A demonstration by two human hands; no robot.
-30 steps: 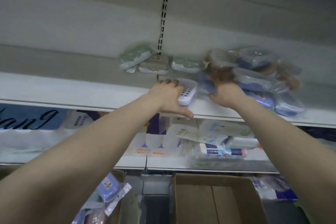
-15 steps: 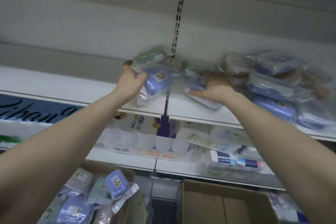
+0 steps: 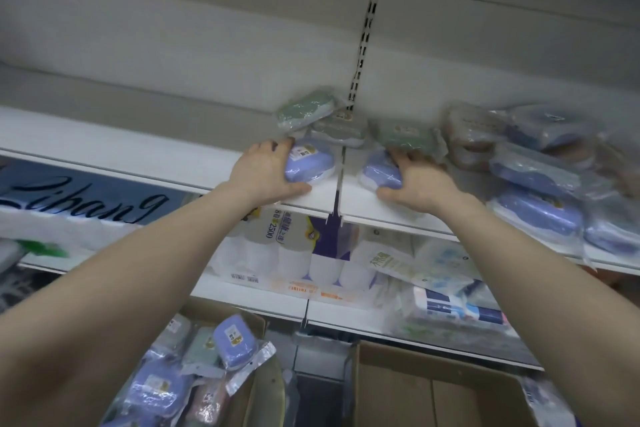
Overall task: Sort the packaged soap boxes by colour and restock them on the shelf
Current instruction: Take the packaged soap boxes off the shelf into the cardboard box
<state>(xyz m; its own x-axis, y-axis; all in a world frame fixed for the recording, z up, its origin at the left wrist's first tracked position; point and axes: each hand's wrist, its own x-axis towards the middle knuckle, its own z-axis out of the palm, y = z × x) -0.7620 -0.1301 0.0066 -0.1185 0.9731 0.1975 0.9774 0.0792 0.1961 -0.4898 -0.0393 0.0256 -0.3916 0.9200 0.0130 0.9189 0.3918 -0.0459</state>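
I am reaching up to the white shelf, where the sorting is already taking shape. Blue packs are piling up at the right, brown packs are sitting behind them, and green packs are lying at the back by the upright. The carton below my left arm is holding several unsorted packs, so I am judging the job roughly halfway. My left hand is curling round a blue soap box near the shelf's front edge. My right hand is gripping a second blue soap box just across the shelf joint.
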